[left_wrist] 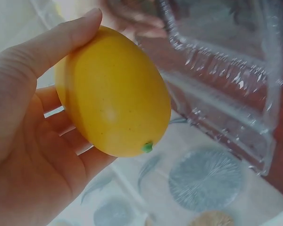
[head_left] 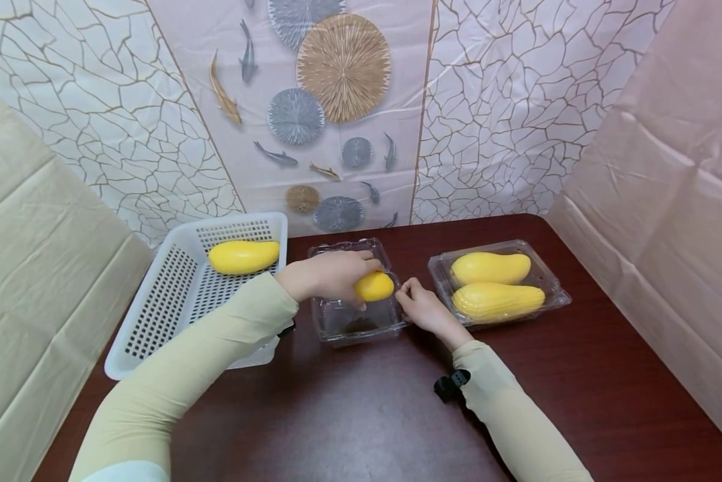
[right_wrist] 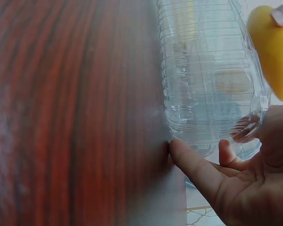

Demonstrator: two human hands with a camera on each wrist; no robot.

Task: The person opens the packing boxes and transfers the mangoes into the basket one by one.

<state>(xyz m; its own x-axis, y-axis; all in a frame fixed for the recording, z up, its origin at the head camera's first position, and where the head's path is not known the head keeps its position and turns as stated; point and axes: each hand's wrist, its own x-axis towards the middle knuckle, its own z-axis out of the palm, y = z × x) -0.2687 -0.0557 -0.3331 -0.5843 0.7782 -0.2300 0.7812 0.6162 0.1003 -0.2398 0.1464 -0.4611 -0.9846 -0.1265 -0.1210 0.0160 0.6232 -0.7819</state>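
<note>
In the head view my left hand (head_left: 333, 276) grips a yellow mango (head_left: 375, 286) just over a clear plastic clamshell box (head_left: 334, 333). The left wrist view shows the thumb across the top of this mango and the fingers round behind it; a small green stem nub is at its lower end. My right hand (head_left: 423, 308) is at the right side of the box. In the right wrist view its fingers hold the box (right_wrist: 207, 94) by its corner, low at the table, with one fingertip partly seen through the plastic. The box's lid (head_left: 369, 249) is raised at the back.
To the left stands a white perforated basket (head_left: 150, 288) with one mango (head_left: 243, 257) in it. A second clear box (head_left: 550, 278) at the right contains two mangoes (head_left: 499, 301). Patterned cloth walls (head_left: 493, 114) enclose the dark red table (head_left: 361, 415).
</note>
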